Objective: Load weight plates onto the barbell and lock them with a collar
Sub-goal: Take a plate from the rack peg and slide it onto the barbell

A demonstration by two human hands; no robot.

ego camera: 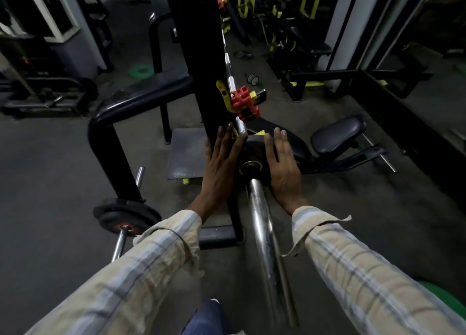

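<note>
Plate [252, 148] sits on the barbell sleeve [262, 223], left hand [222, 168] and right hand [283, 168] pressing flat-fingered, apparently seating it inward.

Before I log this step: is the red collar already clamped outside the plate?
No, the red collar sits beyond the plate, further up the bar.

This is a gym, dimly lit. A chrome barbell [262, 223] rests on a black rack [199, 57] with a red collar [245, 103] on it, and a black plate [126, 215] sits on a second bar near the floor. A padded seat [338, 134] stands to the right. Further black and yellow machines [297, 27] crowd the back, and a green plate [141, 70] lies on the dark floor [50, 163].
</note>
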